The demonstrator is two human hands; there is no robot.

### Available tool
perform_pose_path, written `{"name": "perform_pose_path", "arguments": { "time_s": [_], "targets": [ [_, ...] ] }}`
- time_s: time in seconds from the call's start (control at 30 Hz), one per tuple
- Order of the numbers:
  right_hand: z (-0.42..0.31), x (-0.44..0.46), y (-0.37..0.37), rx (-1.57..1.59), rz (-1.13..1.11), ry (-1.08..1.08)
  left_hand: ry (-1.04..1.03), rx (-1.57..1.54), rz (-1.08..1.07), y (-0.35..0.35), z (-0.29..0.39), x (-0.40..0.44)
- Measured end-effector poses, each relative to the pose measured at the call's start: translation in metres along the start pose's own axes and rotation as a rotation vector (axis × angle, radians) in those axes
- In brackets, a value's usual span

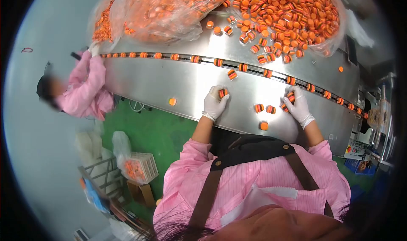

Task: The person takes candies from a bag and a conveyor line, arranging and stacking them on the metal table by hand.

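My left hand (215, 103), in a white glove, is closed around a small orange, red and black layered burger-shaped candy (223, 93) above the steel table (182, 82). In my gloved right hand (300, 107), another burger-shaped candy (291, 97) sits between the fingers. One more candy (284, 108) lies beside or under those fingertips; I cannot tell whether it is held. Two candies (259, 108) (271, 109) rest between my hands, with an orange-topped one (264, 125) nearer me. Beyond my left hand a single candy (232, 74) lies close to the conveyor.
A narrow conveyor (230, 65) carries spaced candies across the table. Behind it stand a heaped open bag of candies (292, 16) and a large clear bag (165, 16). At the left a co-worker in pink (85, 88) reaches to the conveyor. Machinery (377, 130) stands right.
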State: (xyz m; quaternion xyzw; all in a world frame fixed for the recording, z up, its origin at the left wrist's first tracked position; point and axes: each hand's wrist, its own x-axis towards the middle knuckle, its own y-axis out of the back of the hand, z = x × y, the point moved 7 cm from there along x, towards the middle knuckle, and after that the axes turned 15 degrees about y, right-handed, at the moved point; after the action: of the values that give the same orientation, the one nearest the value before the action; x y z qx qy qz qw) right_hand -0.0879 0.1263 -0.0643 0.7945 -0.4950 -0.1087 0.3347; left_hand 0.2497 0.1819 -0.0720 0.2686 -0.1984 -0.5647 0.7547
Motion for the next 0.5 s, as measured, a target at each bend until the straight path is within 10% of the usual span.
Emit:
{"name": "perform_pose_path", "arguments": {
  "time_s": [0.5],
  "targets": [
    [-0.015,0.119,0.076,-0.336,0.258,0.317,-0.014,0.038,0.009,-0.005,-0.01,0.004]
  ]
}}
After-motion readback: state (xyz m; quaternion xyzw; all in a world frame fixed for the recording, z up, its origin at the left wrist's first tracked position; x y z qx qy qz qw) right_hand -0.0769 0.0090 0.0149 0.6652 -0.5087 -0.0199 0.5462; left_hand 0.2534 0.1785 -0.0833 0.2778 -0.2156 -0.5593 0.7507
